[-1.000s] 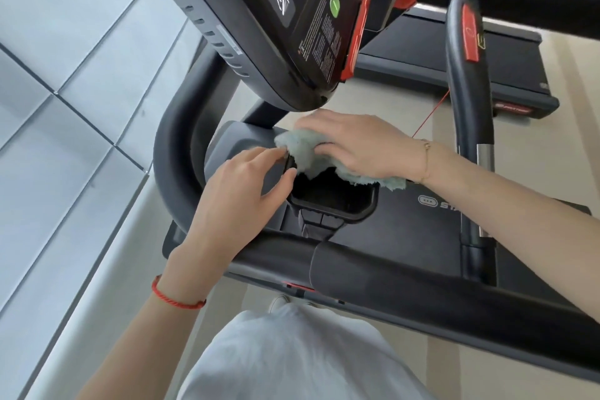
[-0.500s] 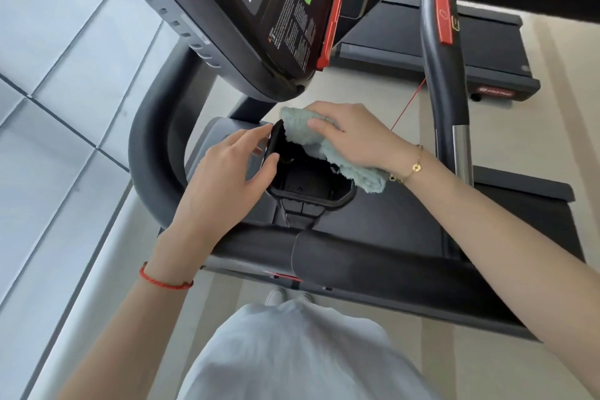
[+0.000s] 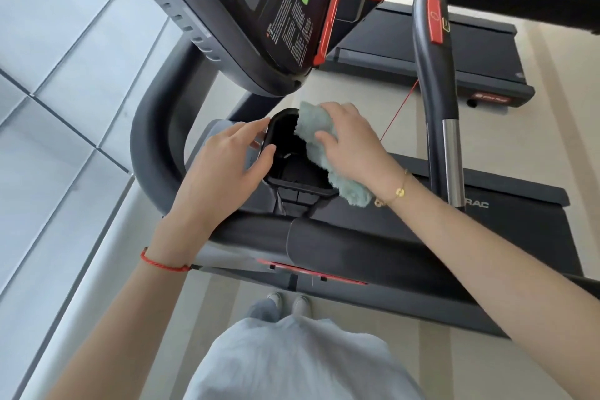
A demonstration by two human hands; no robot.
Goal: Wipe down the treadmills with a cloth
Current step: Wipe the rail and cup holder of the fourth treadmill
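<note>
A right hand (image 3: pixel 349 143) presses a pale green cloth (image 3: pixel 319 146) flat-fingered over the 3 o'clock rim of a treadmill's black cup holder (image 3: pixel 292 172), while the left hand (image 3: pixel 224 169) pinches its 9 o'clock rim, apparently steadying it, below the console (image 3: pixel 259 19)

Both arms reach forward, left hand (image 3: pixel 224 166) loosely curled, right hand (image 3: pixel 350 143) pressing flat.

The right hand (image 3: pixel 349 143) is pushing the pale green cloth (image 3: pixel 321 146) further along the far rim of the black cup holder (image 3: pixel 282 153), more of the opening now showing, while the left hand's (image 3: pixel 224 169) thumb is hooking over the near-left rim.
</note>
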